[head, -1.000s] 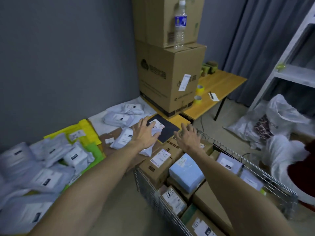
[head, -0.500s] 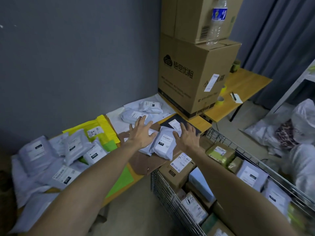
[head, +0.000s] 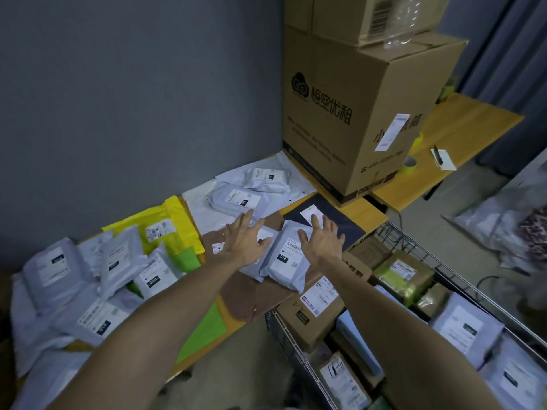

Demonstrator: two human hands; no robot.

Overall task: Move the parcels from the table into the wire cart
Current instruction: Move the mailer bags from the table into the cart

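Note:
Several grey poly-bag parcels with white labels lie on the wooden table [head: 370,216]. One grey parcel [head: 285,258] sits near the table's right edge, between my two hands. My left hand [head: 247,241] hovers over its left side, on a second grey bag, fingers spread. My right hand [head: 322,241] reaches over the parcel's right side with fingers spread; neither hand grips anything. A black flat parcel [head: 328,220] lies just beyond. The wire cart [head: 414,247] stands at lower right, holding cardboard boxes and grey bags.
Two big stacked cardboard boxes [head: 355,113] stand at the table's far end, a clear bottle on top. Yellow [head: 177,217] and green [head: 201,327] mailers and a brown one [head: 245,294] lie on the table. More grey bags [head: 59,264] pile at left. Tape rolls sit behind the boxes.
The view has shifted left and closer to the table. Both hands have moved from the cart's edge onto the grey parcels and now flank one.

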